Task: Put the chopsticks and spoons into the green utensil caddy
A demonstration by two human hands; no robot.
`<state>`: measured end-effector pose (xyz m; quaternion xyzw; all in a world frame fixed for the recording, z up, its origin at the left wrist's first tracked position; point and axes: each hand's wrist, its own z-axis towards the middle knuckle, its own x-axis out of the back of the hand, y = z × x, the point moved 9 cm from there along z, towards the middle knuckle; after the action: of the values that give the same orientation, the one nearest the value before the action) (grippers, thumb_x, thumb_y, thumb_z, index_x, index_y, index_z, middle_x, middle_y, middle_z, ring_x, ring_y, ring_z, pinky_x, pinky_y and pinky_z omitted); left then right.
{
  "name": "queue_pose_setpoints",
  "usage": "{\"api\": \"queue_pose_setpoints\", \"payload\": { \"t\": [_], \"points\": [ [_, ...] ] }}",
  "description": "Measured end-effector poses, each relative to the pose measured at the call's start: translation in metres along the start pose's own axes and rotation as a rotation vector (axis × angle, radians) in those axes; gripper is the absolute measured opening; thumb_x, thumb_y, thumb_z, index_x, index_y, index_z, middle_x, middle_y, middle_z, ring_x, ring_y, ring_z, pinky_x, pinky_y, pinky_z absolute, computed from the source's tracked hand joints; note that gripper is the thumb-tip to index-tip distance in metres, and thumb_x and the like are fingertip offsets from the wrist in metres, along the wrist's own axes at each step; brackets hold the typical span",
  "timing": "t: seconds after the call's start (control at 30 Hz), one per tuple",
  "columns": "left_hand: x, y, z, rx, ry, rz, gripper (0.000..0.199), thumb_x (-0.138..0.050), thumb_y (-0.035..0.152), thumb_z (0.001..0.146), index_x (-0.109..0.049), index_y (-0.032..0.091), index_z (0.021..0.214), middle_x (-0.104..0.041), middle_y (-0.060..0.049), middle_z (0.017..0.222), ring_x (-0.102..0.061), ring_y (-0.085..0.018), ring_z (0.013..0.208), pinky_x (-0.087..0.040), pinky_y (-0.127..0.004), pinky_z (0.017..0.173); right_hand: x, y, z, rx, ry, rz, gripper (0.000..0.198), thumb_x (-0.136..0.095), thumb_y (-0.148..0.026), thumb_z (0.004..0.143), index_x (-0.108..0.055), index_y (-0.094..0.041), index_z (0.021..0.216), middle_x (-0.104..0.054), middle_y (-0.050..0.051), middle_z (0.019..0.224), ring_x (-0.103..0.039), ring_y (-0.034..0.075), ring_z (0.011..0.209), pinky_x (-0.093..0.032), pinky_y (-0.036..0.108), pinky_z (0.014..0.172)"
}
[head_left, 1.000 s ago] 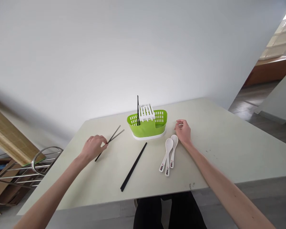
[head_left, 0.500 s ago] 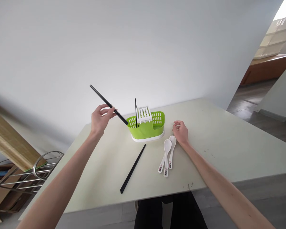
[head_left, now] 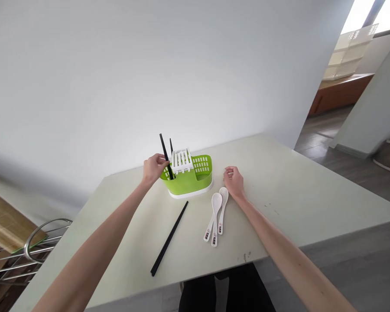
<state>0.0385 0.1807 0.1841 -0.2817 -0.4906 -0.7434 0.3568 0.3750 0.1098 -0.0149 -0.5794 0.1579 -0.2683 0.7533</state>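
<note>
Nearly upright, chopsticks (head_left: pixel 165 155) lean left in caddy (head_left: pixel 188 180).

A metal rack (head_left: pixel 35 242) stands left of the table (head_left: pixel 295 195).

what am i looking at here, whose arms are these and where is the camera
The camera sits on a person's head and looks forward and down, so the two bare arms are that person's own. No machine is involved. The left hand holds black chopsticks standing in the left end of a green cutlery basket with a white slotted insert. The right hand rests on the pale table, holding nothing, beside two white spoons. Another pair of black chopsticks lies flat in front of the basket.
</note>
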Motion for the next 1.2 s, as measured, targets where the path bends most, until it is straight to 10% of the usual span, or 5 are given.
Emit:
{"api": "queue_pose_setpoints", "payload": {
  "t": [0.3, 0.9, 1.2],
  "points": [
    [-0.015, 0.002, 0.006, -0.021, -0.024, 0.228, 0.026, -0.066, 0.025, 0.074, -0.076, 0.023, 0.098, -0.083, -0.002, 0.093, -0.076, -0.029, 0.103, -0.046, -0.046, 0.111, -0.001, 0.002, 0.003, -0.035, 0.004, 0.018, 0.022, -0.053, -0.037, 0.087, -0.059, -0.024, 0.103, -0.072, 0.006, 0.100, -0.066, 0.020, 0.069, -0.052, 0.035, 0.071],
    [0.006, 0.004, -0.017, -0.103, 0.055, 0.206, 0.019, -0.067, 0.035, 0.088, -0.069, 0.025, 0.104, -0.082, -0.005, 0.104, -0.071, -0.030, 0.111, -0.050, -0.043, 0.099, 0.001, 0.003, -0.001, -0.055, -0.015, 0.002, 0.024, -0.055, -0.040, 0.086, -0.059, -0.023, 0.103, -0.071, 0.005, 0.099, -0.066, 0.019, 0.070, -0.052, 0.034, 0.071],
    [0.032, -0.038, -0.084, 0.026, 0.170, -0.009, 0.032, -0.053, 0.051, 0.097, -0.059, 0.023, 0.111, -0.064, 0.000, 0.082, -0.060, -0.018, 0.070, -0.049, -0.030, 0.070, 0.001, 0.004, -0.002, -0.046, -0.021, -0.011, 0.025, -0.056, -0.040, 0.083, -0.059, -0.024, 0.102, -0.071, 0.004, 0.097, -0.066, 0.017, 0.065, -0.051, 0.033, 0.070]
  ]
}}
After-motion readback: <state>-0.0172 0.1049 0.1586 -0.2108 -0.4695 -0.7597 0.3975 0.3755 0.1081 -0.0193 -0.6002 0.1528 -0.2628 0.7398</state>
